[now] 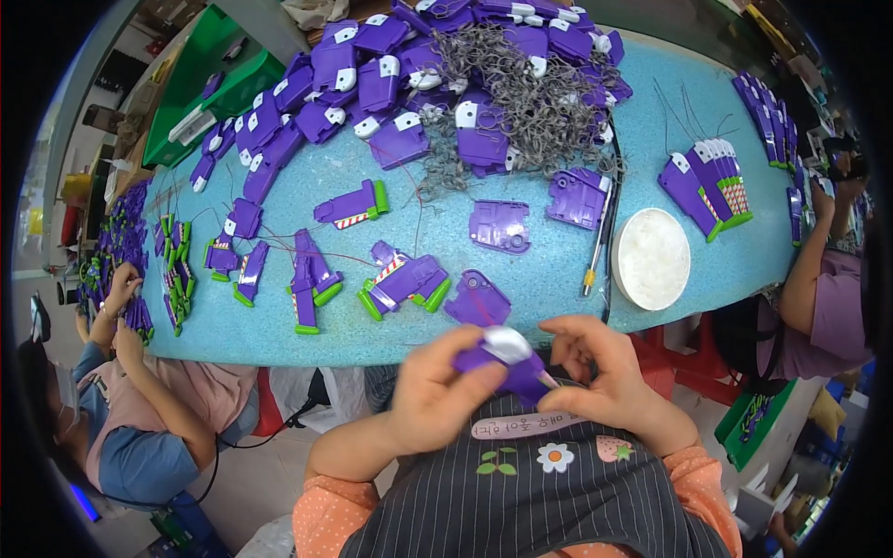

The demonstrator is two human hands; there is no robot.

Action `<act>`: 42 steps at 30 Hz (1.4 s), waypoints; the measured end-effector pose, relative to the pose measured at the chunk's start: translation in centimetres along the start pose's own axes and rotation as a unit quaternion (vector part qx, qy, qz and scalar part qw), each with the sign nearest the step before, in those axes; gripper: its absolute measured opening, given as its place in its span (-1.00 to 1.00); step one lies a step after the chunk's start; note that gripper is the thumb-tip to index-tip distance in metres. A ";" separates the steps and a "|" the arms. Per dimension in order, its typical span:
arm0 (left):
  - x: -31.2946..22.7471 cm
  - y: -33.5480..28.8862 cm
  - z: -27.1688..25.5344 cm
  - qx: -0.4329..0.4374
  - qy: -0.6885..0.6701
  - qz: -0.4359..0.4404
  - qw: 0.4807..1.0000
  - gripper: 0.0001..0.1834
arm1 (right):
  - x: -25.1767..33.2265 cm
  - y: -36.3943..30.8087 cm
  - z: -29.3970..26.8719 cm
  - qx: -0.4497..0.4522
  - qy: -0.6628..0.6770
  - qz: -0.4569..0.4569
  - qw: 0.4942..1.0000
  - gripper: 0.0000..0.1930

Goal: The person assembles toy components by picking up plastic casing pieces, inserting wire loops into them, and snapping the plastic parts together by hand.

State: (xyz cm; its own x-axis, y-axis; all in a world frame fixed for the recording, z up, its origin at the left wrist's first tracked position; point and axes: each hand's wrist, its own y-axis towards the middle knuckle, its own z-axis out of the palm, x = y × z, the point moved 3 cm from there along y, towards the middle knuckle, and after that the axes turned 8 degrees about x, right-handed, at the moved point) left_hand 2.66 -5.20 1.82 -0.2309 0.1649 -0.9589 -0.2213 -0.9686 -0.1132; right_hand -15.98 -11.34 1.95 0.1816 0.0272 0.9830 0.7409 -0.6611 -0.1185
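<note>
Just beyond the near table edge, over my apron, I hold a purple plastic toy wing part (527, 379) with a rounded white piece at its top. My left hand (437, 386) grips it from the left, thumb across its front. At its lower right end is my right hand (605, 367), thumb against the part, index finger raised and the other fingers curled. What those curled fingers hold, if anything, is hidden. Close by on the table lie a loose purple shell (477, 298) and a purple wing with green tips and striped panels (406, 282).
Purple parts (377, 84) and tangled grey wire pieces (521, 79) heap at the back. A white bowl (651, 259) stands right of a screwdriver (595, 237). Fanned wings (709, 186) lie at right, a green bin (219, 79) at far left. A co-worker (149, 409) sits on each side.
</note>
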 end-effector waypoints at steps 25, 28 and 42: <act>2.2 -0.2 -0.2 -0.066 -0.119 0.019 0.991 -0.77 | -0.8 0.2 2.5 0.066 0.042 0.108 0.991 -0.80; 0.5 -0.2 -0.9 -0.086 -0.085 0.051 0.991 -0.77 | -0.5 1.0 2.2 0.034 -0.028 -0.048 0.998 -0.79; -0.3 0.8 0.7 0.051 0.291 0.154 0.943 -0.64 | 1.9 0.7 0.6 0.050 -0.155 -0.076 0.984 -0.73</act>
State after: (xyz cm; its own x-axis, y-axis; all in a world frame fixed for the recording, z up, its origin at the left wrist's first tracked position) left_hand 1.92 -5.86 2.18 0.2539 -0.2796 -0.9260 -0.3259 -0.9261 0.1902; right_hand -14.75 -11.31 3.70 0.2406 0.3580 0.9022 0.8316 -0.5554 -0.0014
